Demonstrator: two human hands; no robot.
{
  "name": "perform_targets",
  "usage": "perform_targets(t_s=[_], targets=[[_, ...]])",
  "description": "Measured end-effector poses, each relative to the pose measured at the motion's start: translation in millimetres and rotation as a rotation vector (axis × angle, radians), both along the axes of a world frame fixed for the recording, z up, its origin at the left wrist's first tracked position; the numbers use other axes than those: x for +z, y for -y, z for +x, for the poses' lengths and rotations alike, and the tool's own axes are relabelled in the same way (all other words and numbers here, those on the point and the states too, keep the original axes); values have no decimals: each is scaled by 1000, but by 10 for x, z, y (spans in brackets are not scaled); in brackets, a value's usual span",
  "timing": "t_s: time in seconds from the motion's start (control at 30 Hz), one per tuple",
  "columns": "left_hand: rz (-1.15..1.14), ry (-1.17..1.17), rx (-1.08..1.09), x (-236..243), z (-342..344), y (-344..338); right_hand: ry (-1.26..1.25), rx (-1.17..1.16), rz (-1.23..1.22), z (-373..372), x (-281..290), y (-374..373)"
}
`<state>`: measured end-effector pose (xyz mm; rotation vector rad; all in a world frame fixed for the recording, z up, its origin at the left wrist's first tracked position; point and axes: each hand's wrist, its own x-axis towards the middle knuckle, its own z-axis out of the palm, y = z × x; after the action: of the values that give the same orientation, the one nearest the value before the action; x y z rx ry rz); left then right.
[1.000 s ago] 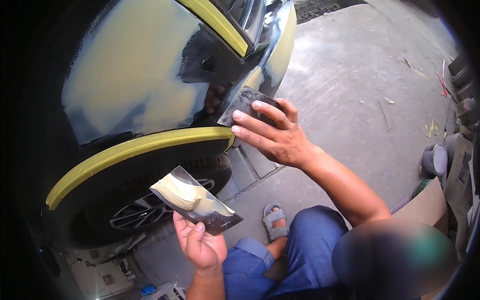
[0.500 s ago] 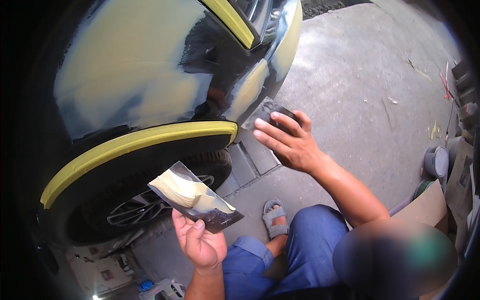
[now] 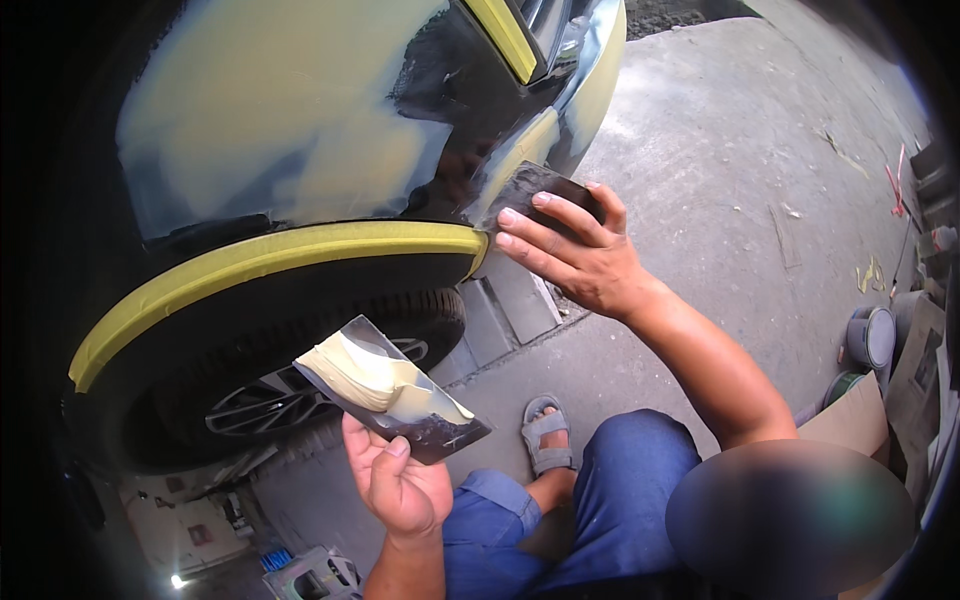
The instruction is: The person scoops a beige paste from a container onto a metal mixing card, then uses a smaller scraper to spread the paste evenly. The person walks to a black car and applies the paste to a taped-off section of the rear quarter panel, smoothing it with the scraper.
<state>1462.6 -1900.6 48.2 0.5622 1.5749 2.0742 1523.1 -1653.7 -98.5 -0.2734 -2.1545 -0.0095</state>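
Note:
My left hand [image 3: 405,490] grips a dark flat putty board [image 3: 440,438] by its lower edge, thumb on top. A thick mound of cream body filler [image 3: 358,372] is spread over the board. My right hand [image 3: 590,255] holds a dark flat spreader [image 3: 532,188], fingers stretched across its face. That spreader lies over the corner of the black car body [image 3: 480,160], just above the end of the yellow masking tape [image 3: 270,247]; it seems to touch the panel. Broad beige filler patches [image 3: 260,120] cover the panel above the wheel arch.
Below the arch is the car's wheel [image 3: 275,405], close to my left hand. My sandalled foot [image 3: 547,435] rests on the concrete floor [image 3: 710,200]. At the right stand a tin [image 3: 870,335] and cardboard [image 3: 850,420]. A grey tray-like thing [image 3: 315,575] lies at the lower left.
My right hand has moved up with its spreader, from beside the car's corner onto it. The car sits slightly differently in view. My left hand holds the board nearly still.

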Motion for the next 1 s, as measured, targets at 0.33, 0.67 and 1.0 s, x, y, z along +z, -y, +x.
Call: perform_targets(t_s=[0.33,0.67,1.0], targets=[[0,122,-46,1,50,-96,-209,383,-597,488,242,394],[64,170,-29,68,116,-156,-17,313,-370,595,167,523],[41,192,32,15,58,-47,-85,-59,86,114,256,140]])
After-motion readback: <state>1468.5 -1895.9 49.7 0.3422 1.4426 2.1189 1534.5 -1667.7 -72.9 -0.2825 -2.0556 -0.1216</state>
